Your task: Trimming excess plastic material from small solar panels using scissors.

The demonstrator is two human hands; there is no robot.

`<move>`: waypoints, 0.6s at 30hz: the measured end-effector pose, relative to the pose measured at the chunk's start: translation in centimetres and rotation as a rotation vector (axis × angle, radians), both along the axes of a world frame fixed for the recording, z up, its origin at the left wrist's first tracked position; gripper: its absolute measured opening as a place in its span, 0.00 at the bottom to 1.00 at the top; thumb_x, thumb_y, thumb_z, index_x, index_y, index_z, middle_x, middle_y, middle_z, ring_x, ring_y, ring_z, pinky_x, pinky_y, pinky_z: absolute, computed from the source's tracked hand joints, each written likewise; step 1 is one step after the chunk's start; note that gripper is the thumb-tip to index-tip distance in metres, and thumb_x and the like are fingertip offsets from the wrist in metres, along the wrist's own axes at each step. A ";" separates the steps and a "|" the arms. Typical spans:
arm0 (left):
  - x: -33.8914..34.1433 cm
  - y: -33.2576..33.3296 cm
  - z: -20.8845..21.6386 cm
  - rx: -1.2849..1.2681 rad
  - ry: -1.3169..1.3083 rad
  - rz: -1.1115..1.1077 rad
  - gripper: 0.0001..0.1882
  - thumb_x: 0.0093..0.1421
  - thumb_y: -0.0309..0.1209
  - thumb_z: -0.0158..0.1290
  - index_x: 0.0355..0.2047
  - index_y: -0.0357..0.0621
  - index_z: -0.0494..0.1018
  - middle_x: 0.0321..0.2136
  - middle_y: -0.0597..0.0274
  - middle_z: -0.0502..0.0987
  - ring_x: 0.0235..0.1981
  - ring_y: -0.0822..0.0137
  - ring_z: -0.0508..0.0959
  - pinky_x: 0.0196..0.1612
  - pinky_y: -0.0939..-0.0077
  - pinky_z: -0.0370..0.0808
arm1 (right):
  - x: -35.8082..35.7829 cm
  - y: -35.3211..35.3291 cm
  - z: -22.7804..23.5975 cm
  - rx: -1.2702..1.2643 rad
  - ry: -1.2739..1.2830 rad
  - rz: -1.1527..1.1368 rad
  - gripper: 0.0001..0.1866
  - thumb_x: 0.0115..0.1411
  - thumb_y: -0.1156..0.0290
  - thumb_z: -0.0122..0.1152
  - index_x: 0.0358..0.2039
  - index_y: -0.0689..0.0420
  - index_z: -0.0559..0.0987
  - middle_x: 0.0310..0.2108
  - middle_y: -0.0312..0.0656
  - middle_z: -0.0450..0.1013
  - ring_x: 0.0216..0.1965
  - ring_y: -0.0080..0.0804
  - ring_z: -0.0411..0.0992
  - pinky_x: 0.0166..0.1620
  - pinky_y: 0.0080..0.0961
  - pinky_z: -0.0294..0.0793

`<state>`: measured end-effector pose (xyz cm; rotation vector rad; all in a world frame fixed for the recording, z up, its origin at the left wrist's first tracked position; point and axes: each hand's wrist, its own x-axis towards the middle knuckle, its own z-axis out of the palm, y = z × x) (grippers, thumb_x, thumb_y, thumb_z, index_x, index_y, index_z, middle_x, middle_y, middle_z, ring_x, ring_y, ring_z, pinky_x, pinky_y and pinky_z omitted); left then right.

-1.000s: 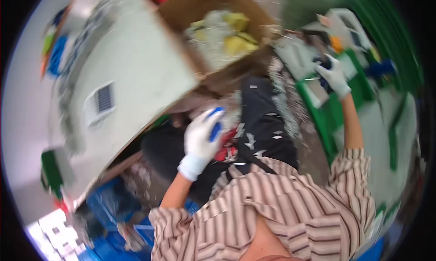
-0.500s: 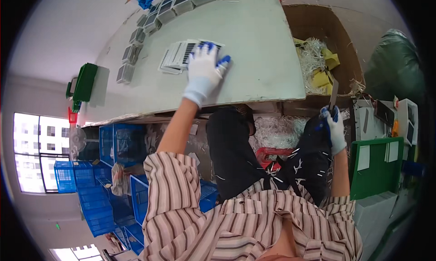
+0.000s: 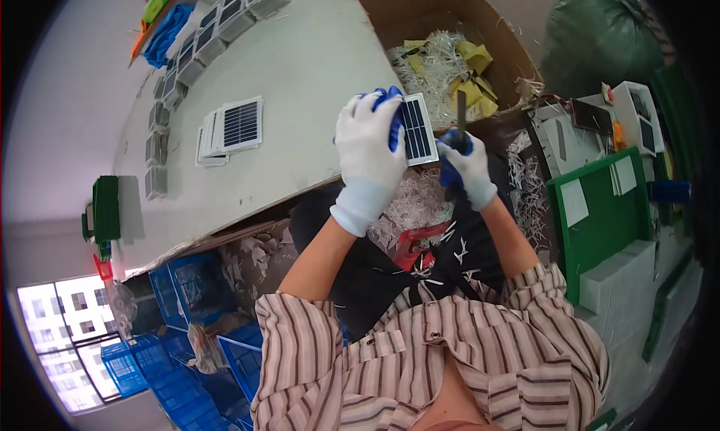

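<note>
My left hand (image 3: pixel 370 142), in a white glove with blue fingertips, grips a small solar panel (image 3: pixel 421 129) by its left side. The panel has dark cells and a white border, and is held upright near the table's right corner. Just right of it, my right hand (image 3: pixel 468 167), gloved alike, is closed round a knife (image 3: pixel 461 114) with a flat grey blade pointing away from me. Its handle is mostly hidden in the fingers. A loose stack of similar panels (image 3: pixel 242 125) lies on the table to the left.
Several stacked panels (image 3: pixel 196 56) line the far left of the pale table (image 3: pixel 300 78). Beyond its right edge stands a cardboard box (image 3: pixel 517 52) with white shreds and yellow scraps. A green tray (image 3: pixel 600 206) is at the right, blue crates (image 3: pixel 169 371) at the lower left.
My left hand has left the stack and moved right with one panel. My right hand has come up and inward with the knife, close to it. The view has turned right.
</note>
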<state>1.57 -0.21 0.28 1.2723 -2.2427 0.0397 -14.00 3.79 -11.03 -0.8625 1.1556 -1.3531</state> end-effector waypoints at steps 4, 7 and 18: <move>-2.2 0.1 0.1 -0.022 0.059 0.035 0.18 0.47 0.24 0.56 0.41 0.43 0.73 0.40 0.53 0.72 0.44 0.50 0.70 0.48 0.60 0.68 | 0.8 -0.3 -0.3 -0.155 0.051 0.031 0.07 0.53 0.71 0.63 0.28 0.61 0.76 0.21 0.30 0.71 0.23 0.12 0.65 0.26 0.15 0.66; -2.6 0.4 0.1 -0.081 -0.009 0.041 0.17 0.46 0.24 0.56 0.39 0.44 0.74 0.40 0.54 0.72 0.44 0.51 0.71 0.47 0.60 0.68 | 1.1 0.5 -0.2 -0.261 0.059 0.115 0.08 0.51 0.71 0.64 0.28 0.62 0.76 0.21 0.30 0.71 0.24 0.12 0.66 0.28 0.14 0.68; -3.0 0.0 -0.6 -0.067 0.054 0.015 0.16 0.42 0.23 0.56 0.35 0.43 0.73 0.37 0.55 0.72 0.43 0.53 0.71 0.46 0.62 0.68 | 0.2 -0.2 0.5 -0.386 0.261 0.113 0.08 0.51 0.73 0.63 0.31 0.63 0.76 0.25 0.34 0.75 0.25 0.18 0.72 0.31 0.19 0.72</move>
